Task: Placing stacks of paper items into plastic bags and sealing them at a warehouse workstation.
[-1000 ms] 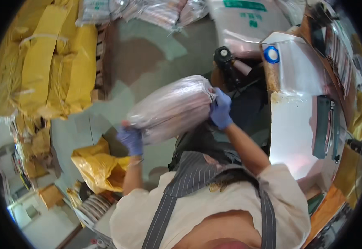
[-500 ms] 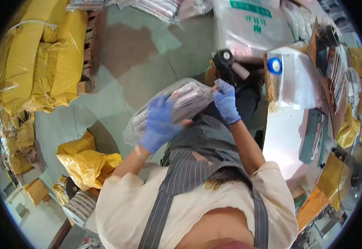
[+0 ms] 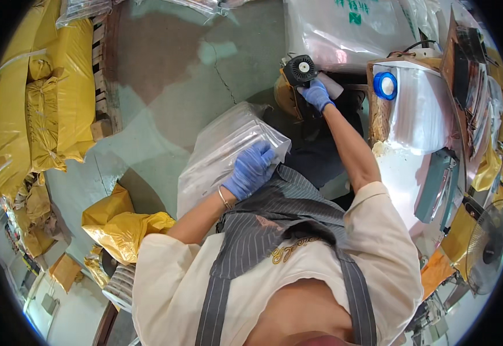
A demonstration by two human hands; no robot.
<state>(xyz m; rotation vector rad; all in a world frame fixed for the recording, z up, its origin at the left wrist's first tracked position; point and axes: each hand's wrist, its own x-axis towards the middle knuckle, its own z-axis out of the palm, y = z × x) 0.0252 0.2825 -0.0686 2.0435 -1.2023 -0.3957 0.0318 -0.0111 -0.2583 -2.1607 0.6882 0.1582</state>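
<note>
In the head view, your two hands wear blue gloves with a matte, knitted look. Your left grip is clenched on the near end of one clear plastic package, a glossy, wrinkled, roughly rectangular bundle that extends beyond and to the left of those fingers, pale ridges showing in its film. Your right grip is closed on one black tool with a round, ribbed cap; the fingertips are partly hidden behind it. Just right of that grip is one pale, smooth cylinder. Farther right, by the flat white table, are one blue ring-shaped roll and a stack of limp, translucent film. Beyond the right grip lies one large, shiny translucent sack with green print. Left of the left grip, on the smooth grey-green floor, sits one crumpled yellow bag; well apart, farther left, glossy yellow sacks crowd too closely to count, beside one slatted wooden pallet.
</note>
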